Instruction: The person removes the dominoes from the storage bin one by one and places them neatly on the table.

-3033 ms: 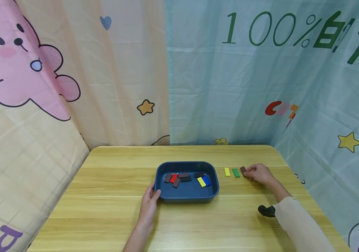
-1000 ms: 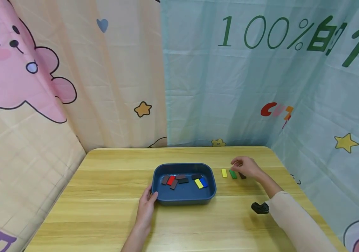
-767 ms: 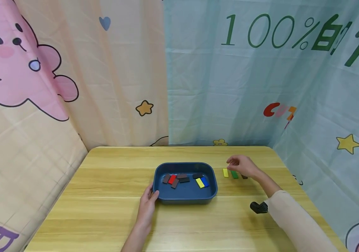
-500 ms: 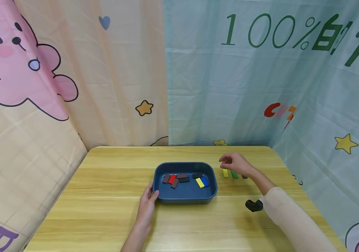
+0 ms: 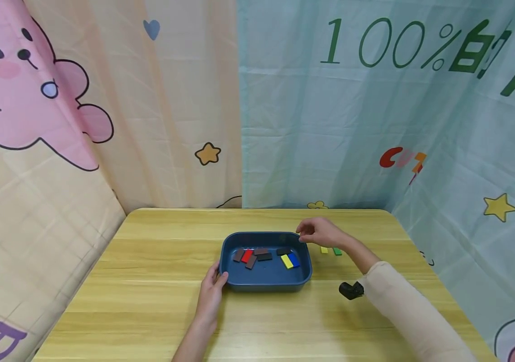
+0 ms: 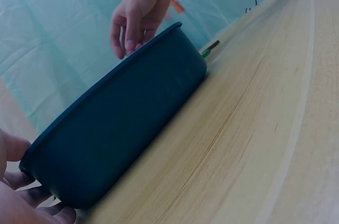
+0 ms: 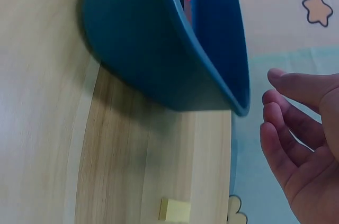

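A dark blue rectangular bin stands on the table. My left hand grips its left end, thumb over the rim and fingers against the outer wall. Inside lie several small flat domino-like blocks, among them a red block, a yellow block and a blue block. My right hand is at the bin's back right corner, fingers loosely bent and nothing between them. Below its wrist, a yellow block and a green block lie on the table; a dark block shows behind the bin in the left wrist view.
The wooden table runs back to hanging printed curtains. A black object sticks out at the right sleeve.
My right hand released the brown block at the right end of the row, then moved left over the green and yellow blocks to the bin's corner. My left hand stayed on the bin.
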Motion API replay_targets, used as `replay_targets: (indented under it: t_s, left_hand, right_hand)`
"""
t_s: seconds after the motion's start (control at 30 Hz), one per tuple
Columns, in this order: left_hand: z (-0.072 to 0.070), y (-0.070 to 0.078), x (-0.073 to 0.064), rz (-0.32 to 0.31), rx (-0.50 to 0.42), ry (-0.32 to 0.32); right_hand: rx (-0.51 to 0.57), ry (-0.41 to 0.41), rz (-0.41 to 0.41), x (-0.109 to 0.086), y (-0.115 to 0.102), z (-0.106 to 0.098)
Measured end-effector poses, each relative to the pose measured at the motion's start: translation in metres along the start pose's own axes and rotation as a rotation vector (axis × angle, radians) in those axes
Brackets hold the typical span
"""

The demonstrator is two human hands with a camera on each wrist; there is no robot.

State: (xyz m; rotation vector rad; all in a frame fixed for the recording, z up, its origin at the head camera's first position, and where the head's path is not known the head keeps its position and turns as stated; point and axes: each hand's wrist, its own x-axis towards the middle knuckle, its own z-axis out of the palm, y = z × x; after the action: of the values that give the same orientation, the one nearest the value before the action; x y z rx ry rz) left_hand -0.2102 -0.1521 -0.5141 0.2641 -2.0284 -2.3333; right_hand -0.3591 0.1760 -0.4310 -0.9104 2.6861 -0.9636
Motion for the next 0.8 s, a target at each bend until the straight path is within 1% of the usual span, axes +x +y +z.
replay_targets:
  t_s: [0.2,0.33,0.57,0.7,0.8]
  left_hand:
    - [-0.001,0.002,0.000,-0.006,0.003,-0.002]
    - [-0.001,0.002,0.000,-0.010,0.001,-0.003]
    - [-0.002,0.000,-0.001,0.003,-0.007,-0.006]
    - [-0.002,0.001,-0.001,0.006,-0.006,-0.007]
    - [-0.001,0.002,-0.002,0.004,-0.011,-0.006]
  right_hand:
    - [-0.026,-0.068,-0.068,0.011,-0.016,0.009]
    - [-0.052,-0.104,-0.104,0.018,-0.023,0.017]
    - [-0.071,-0.167,-0.108,0.028,-0.027,0.029]
    - [-0.087,-0.222,-0.107,0.033,-0.027,0.036]
    - [-0.127,-0.269,-0.111,0.036,-0.027,0.040]
